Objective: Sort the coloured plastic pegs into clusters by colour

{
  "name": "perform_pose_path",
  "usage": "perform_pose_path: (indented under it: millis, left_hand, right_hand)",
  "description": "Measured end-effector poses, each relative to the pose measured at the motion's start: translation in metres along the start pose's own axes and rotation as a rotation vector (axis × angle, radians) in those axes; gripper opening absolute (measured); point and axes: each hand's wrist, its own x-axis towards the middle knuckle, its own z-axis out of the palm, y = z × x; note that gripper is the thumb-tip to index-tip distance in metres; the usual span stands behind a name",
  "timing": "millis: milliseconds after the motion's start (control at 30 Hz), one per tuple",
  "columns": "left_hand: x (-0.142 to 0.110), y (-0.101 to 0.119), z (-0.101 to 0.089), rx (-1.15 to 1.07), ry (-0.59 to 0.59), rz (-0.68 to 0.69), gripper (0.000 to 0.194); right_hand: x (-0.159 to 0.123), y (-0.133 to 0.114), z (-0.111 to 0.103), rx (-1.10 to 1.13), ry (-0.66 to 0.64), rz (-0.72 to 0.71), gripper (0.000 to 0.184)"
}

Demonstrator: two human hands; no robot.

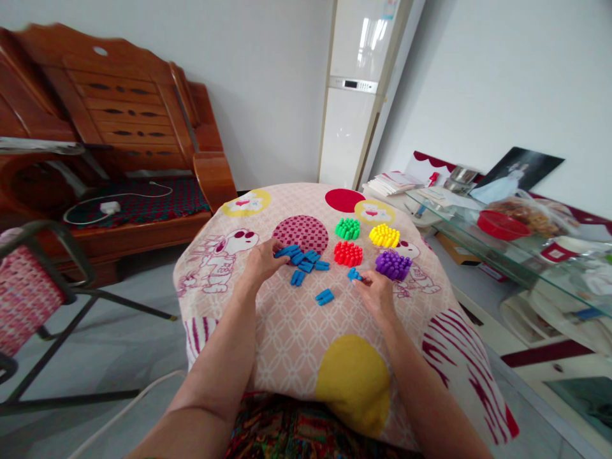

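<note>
My right hand (376, 292) pinches a small blue plastic piece (354, 275) between thumb and fingers, just in front of the red and purple groups. At the left edge of a loose pile of blue pieces (306, 260), my left hand (262, 260) has its fingers closed on one lying there. A separate blue pair (324, 297) lies nearer to me, between the hands. Similar small pieces stand upright in tight groups by colour: green (347, 228), yellow (384, 236), red (348, 254) and purple (393, 265). The pieces' exact kind is too small to tell.
A patterned cloth (287, 331) covers the round table. To the right, a glass shelf (535, 255) holds a red bowl (504, 224), papers (394, 183) and bags. A wooden bench (124, 121) and a folding chair (29, 287) stand left. Behind is a white cabinet-like appliance (351, 127).
</note>
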Motion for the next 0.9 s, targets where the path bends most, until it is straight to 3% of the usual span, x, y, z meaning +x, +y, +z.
perform_pose_path:
  millis: [100, 233, 367, 467, 567, 767, 900]
  left_hand:
    - [-0.003, 0.021, 0.002, -0.144, -0.025, 0.053, 0.023]
    - [-0.013, 0.061, 0.018, -0.300, -0.175, 0.218, 0.025]
    - [-0.024, 0.095, 0.040, -0.421, -0.261, 0.332, 0.025]
    - [-0.028, 0.107, 0.051, -0.499, -0.243, 0.332, 0.024]
    - [-0.028, 0.110, 0.055, -0.581, -0.227, 0.290, 0.026]
    - [-0.032, 0.113, 0.055, -0.657, -0.257, 0.318, 0.032]
    - [-0.031, 0.112, 0.060, -0.617, -0.191, 0.314, 0.036]
  right_hand:
    - [-0.002, -0.003, 0.003, 0.001, -0.040, -0.029, 0.017]
    - [-0.005, -0.008, 0.003, -0.007, 0.022, -0.074, 0.024]
    - [-0.007, -0.017, -0.006, 0.052, 0.066, -0.242, 0.027]
    - [-0.007, -0.025, -0.011, 0.054, 0.035, -0.411, 0.028]
    - [-0.007, -0.028, -0.012, 0.037, 0.021, -0.478, 0.030]
    - [-0.005, -0.023, -0.012, 0.014, 0.044, -0.387, 0.025]
    - [0.000, -0.012, -0.014, 0.123, 0.148, -0.135, 0.026]
